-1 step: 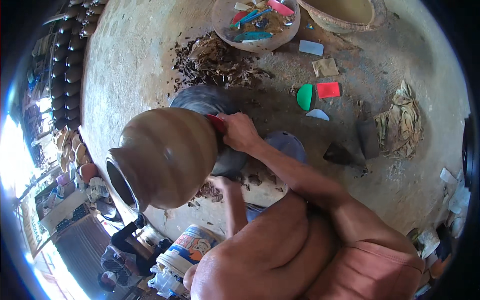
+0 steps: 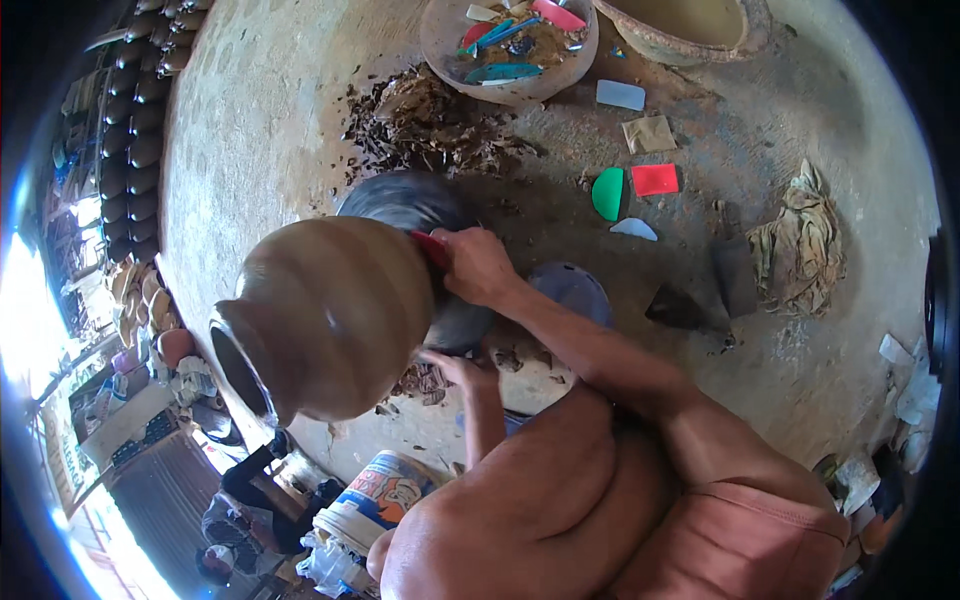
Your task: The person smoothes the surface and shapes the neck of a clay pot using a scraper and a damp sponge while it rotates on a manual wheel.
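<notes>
One round-bellied brown clay pot (image 2: 335, 320); dark round wheel (image 2: 405, 198) beneath it. Right hand (image 2: 477, 265) closed on flat red scraper (image 2: 430, 247) against pot's side. Left hand (image 2: 464, 369) beside pot, fingers partly extended; grip cannot be told. Beyond pot: brown clay shavings (image 2: 415, 115), then pale round basin (image 2: 520, 96) holding coloured pieces (image 2: 505, 73).

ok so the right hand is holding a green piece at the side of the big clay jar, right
Not quite: the piece is red, not green, as the head view shows. The right hand does hold it at the side of the big clay jar.
</notes>
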A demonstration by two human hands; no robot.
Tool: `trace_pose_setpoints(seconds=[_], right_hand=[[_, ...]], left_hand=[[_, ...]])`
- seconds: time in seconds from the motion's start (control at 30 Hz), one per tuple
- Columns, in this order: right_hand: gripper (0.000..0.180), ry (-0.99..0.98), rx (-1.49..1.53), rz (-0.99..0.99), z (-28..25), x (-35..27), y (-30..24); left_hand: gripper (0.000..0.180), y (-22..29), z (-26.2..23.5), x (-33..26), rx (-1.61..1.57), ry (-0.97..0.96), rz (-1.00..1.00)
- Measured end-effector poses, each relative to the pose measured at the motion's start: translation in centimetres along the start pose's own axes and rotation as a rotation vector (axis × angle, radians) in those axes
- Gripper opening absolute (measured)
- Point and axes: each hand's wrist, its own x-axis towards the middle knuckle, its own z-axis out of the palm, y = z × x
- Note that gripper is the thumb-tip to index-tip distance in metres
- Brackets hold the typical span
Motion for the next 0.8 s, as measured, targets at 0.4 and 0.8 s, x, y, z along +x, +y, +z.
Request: trace_pose_setpoints(seconds=[0.4,0.8], right_hand=[[0.044,0.054,-0.017,0.076,-0.7,0.1,1.1],[0.043,0.148,-0.024,-0.075,1.0,-0.9,1.1]], left_hand=[[0.094,2.4,3.3,-0.5,0.095,-0.141,-0.003],[0.068,4.3,-1.3,3.4,0.027,-0.240,-0.043]])
